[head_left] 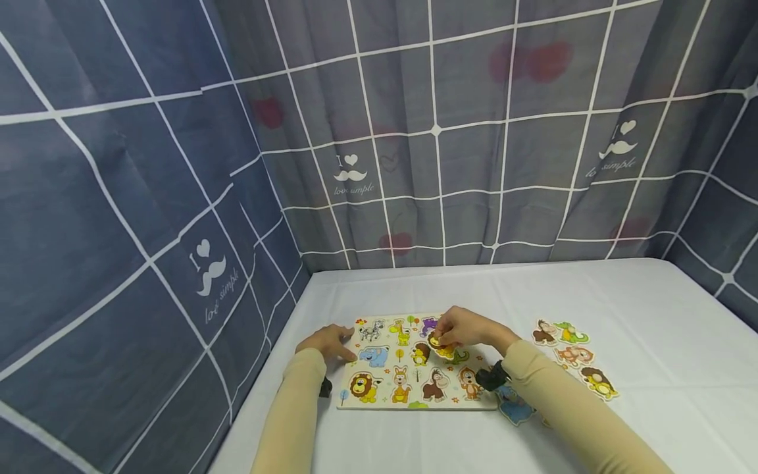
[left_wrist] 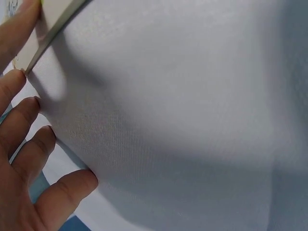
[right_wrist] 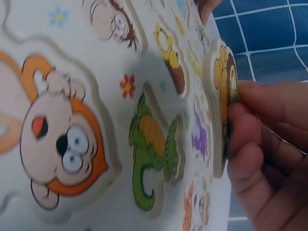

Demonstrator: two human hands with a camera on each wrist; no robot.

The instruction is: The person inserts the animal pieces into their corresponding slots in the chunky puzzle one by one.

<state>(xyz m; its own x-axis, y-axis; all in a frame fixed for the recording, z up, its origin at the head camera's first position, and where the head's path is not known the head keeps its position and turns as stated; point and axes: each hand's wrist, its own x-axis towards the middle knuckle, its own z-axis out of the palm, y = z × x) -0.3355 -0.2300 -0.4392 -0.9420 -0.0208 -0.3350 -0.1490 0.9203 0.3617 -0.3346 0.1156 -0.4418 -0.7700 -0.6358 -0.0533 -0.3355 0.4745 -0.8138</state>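
A wooden animal puzzle board (head_left: 387, 406) lies on the table, with printed shapes such as an elephant, a kangaroo and a giraffe. My right hand (head_left: 472, 328) pinches a lion puzzle piece (head_left: 441, 349) between thumb and fingers. In the right wrist view the lion piece (right_wrist: 220, 96) stands tilted on edge above the board, near the crocodile shape (right_wrist: 153, 154) and the purple shape (right_wrist: 198, 136). At the board's left edge rests my left hand (head_left: 328, 342), its fingers spread. The left wrist view shows this hand (left_wrist: 24, 159) with fingertips around the board's corner.
To the right of the board lie loose pieces: a brown gorilla (head_left: 545, 333), a green crocodile (head_left: 572, 333), a monkey (head_left: 574, 356) and a hedgehog (head_left: 599, 383). A blue piece (head_left: 515, 405) sits by the board's lower right corner, partly under my right forearm. Grey checked curtains (head_left: 397, 164) surround the white table (head_left: 379, 441).
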